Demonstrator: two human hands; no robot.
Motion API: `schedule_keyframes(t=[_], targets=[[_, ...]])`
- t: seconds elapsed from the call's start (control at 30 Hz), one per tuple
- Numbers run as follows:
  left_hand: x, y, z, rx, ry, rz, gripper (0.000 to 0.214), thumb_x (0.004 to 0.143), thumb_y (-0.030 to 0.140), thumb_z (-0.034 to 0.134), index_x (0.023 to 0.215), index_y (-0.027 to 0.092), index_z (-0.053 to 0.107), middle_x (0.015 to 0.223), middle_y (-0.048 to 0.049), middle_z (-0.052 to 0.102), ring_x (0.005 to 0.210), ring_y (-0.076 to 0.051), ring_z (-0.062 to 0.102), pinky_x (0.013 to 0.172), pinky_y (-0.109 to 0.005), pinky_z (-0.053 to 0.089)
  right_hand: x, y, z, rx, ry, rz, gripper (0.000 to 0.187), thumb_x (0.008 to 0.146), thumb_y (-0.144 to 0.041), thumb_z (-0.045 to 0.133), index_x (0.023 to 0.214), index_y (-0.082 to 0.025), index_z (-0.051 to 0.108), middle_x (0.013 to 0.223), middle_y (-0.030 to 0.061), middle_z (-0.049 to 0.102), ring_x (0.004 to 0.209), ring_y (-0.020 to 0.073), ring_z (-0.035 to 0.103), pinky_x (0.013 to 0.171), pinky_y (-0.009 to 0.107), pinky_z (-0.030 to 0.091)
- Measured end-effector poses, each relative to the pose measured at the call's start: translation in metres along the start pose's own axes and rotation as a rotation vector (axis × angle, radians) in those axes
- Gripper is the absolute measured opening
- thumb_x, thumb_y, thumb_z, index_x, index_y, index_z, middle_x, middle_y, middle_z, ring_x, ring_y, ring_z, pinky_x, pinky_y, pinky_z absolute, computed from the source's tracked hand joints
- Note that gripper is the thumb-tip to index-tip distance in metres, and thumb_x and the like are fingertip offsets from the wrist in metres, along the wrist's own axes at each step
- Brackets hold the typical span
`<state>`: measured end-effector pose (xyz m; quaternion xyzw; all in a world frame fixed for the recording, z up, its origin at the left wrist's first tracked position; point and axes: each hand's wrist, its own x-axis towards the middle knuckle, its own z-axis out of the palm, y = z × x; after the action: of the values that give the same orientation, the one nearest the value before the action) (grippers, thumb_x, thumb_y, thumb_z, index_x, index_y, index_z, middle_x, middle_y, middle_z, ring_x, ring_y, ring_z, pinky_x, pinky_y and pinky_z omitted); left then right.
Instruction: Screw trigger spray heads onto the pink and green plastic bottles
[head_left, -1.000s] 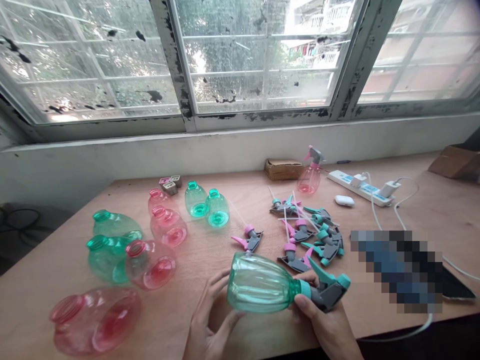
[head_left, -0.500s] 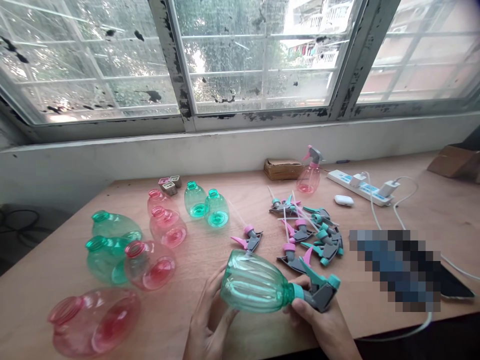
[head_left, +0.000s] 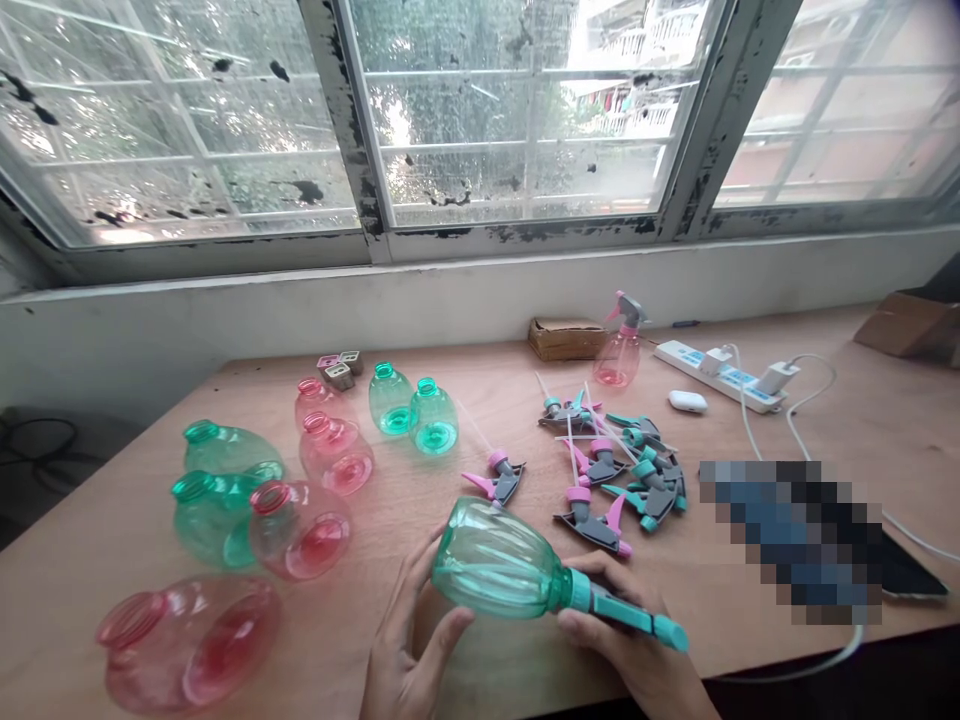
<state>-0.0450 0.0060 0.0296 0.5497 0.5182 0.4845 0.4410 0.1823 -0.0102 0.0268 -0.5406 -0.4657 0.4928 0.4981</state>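
Observation:
A green spray bottle (head_left: 499, 570) lies sideways between my hands above the table's front edge, its base to the left. My left hand (head_left: 412, 630) cups the base end, with the fingers partly hidden behind it and the thumb below. At the neck, my right hand (head_left: 611, 625) grips the turquoise collar of the spray head (head_left: 637, 612). The trigger side of that head faces me. Just behind the bottle lies a loose pink-and-grey spray head (head_left: 504, 480) with its tube. Several more pink and turquoise spray heads (head_left: 592, 520) are heaped to the right.
Several open pink bottles (head_left: 187, 645) and green bottles (head_left: 433, 418) stand or lie left and centre. A pink spray bottle (head_left: 619, 350) stands by a cardboard box (head_left: 566, 338). Right are a power strip (head_left: 720, 375), a white case (head_left: 688, 401), cables and a blurred-out device (head_left: 795, 540).
The spray head has turned about the bottle's long axis, so its trigger now faces me instead of pointing up. The bottle has shifted slightly left, and my right hand has changed its hold.

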Motion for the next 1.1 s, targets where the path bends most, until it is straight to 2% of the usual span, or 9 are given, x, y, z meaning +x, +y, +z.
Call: schedule_keyframes(t=[0.13,0.23,0.37,0.47,0.57,0.63,0.8,0.9,1.1], targets=[[-0.004,-0.007,0.001,-0.082,-0.026,-0.048,0.076,0.076,0.059,0.069,0.141,0.027,0.045,0.153,-0.0103,0.046,0.143,-0.034,0.037,0.119,-0.047,0.029,0.000,-0.003,0.003,-0.008,0.004,-0.049,0.024,0.068,-0.031,0.082,0.090,-0.026,0.077,0.077,0.0009,0.078,0.071,0.0239,0.070,0.062,0.029,0.057],[-0.002,-0.007,0.002,-0.114,0.059,-0.067,0.096,0.068,0.074,0.066,0.144,0.023,0.039,0.153,-0.0135,0.046,0.142,-0.035,0.039,0.116,-0.046,0.035,0.005,0.002,0.004,-0.094,-0.030,-0.213,0.027,0.068,-0.031,0.084,0.093,-0.027,0.079,0.089,0.0060,0.079,0.082,0.0284,0.074,0.073,0.034,0.061],[0.004,-0.008,-0.002,-0.083,0.031,-0.079,0.070,0.082,0.065,0.057,0.137,0.024,0.052,0.147,-0.0086,0.055,0.140,-0.032,0.043,0.118,-0.045,0.031,0.011,0.012,0.002,-0.168,-0.077,-0.411,0.037,0.060,-0.031,0.090,0.096,-0.028,0.081,0.098,0.0103,0.081,0.092,0.0325,0.075,0.084,0.041,0.061],[0.007,-0.012,-0.007,-0.070,0.015,-0.107,0.060,0.084,0.057,0.059,0.135,0.025,0.056,0.146,-0.0056,0.057,0.141,-0.030,0.042,0.119,-0.047,0.029,0.008,0.015,0.002,-0.139,-0.132,-0.306,0.039,0.062,-0.033,0.090,0.099,-0.027,0.080,0.102,0.0094,0.081,0.094,0.0333,0.075,0.084,0.040,0.062],[0.008,-0.013,-0.009,-0.088,0.015,-0.129,0.059,0.085,0.057,0.058,0.135,0.026,0.056,0.145,-0.0049,0.057,0.141,-0.031,0.041,0.119,-0.049,0.030,0.004,0.016,0.003,-0.113,-0.140,-0.201,0.057,0.061,-0.031,0.090,0.115,-0.025,0.072,0.088,0.0061,0.082,0.073,0.0295,0.076,0.064,0.034,0.063],[0.009,-0.012,-0.008,-0.105,0.019,-0.137,0.060,0.084,0.057,0.059,0.134,0.025,0.057,0.145,-0.0058,0.057,0.141,-0.031,0.042,0.119,-0.050,0.029,0.002,0.017,0.003,-0.108,-0.125,-0.188,0.066,0.062,-0.030,0.088,0.124,-0.025,0.066,0.084,0.0042,0.082,0.070,0.0283,0.075,0.061,0.032,0.061],[0.012,-0.010,-0.004,-0.096,0.073,-0.165,0.068,0.079,0.062,0.062,0.134,0.021,0.058,0.144,-0.0097,0.058,0.140,-0.034,0.042,0.119,-0.052,0.027,0.002,0.020,0.005,-0.139,-0.100,-0.158,0.024,0.067,-0.037,0.085,0.084,-0.023,0.075,0.069,0.0006,0.077,0.063,0.0219,0.069,0.056,0.026,0.050],[0.013,-0.012,-0.004,-0.089,0.091,-0.151,0.070,0.079,0.064,0.061,0.134,0.021,0.057,0.143,-0.0093,0.059,0.139,-0.035,0.043,0.118,-0.051,0.031,0.003,0.021,0.009,-0.041,-0.086,-0.110,0.026,0.067,-0.044,0.083,0.074,-0.021,0.072,0.054,-0.0021,0.070,0.051,0.0173,0.062,0.050,0.024,0.044],[0.008,-0.003,-0.002,-0.044,0.073,-0.146,0.071,0.083,0.063,0.055,0.141,0.022,0.048,0.150,-0.0076,0.050,0.143,-0.031,0.037,0.120,-0.048,0.027,0.004,0.003,0.017,0.099,-0.070,0.033,0.034,0.061,-0.044,0.087,0.075,-0.020,0.068,0.053,-0.0043,0.066,0.048,0.0146,0.060,0.050,0.024,0.047]])
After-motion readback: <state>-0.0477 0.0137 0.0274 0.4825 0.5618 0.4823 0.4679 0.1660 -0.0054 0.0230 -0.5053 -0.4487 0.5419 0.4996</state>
